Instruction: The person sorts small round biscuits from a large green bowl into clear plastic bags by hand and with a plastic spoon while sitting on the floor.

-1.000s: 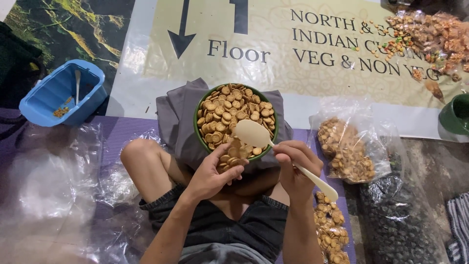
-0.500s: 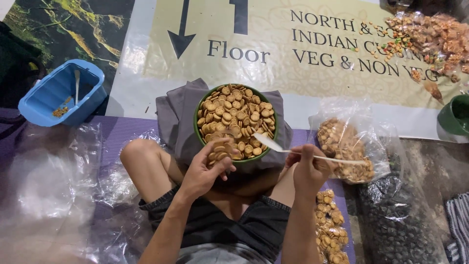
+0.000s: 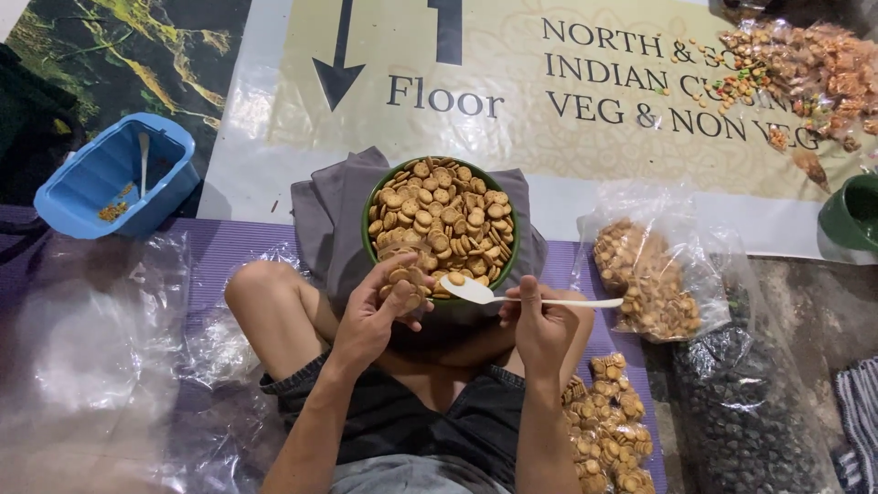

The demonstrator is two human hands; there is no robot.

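A green bowl [image 3: 369, 240] heaped with small round biscuits rests on a grey cloth [image 3: 322, 220] between my knees. My left hand [image 3: 370, 316] holds a small clear bag of biscuits [image 3: 404, 276] at the bowl's near rim. My right hand [image 3: 541, 320] grips the handle of a white spoon [image 3: 512, 297], held level, with one biscuit lying in its scoop just over the bowl's near edge.
A blue tub [image 3: 114, 174] with a white spoon sits at the left. Clear bags of biscuits [image 3: 645, 279] and a bag of dark pieces [image 3: 750, 412] lie at the right. A green container [image 3: 851, 215] and scattered snacks [image 3: 805, 69] are far right. Clear plastic sheets [image 3: 91, 357] cover the left.
The spoon, raised and tilted over the small bag a second ago, has swung down to lie level at the bowl's near rim. My left hand stays at the bag.
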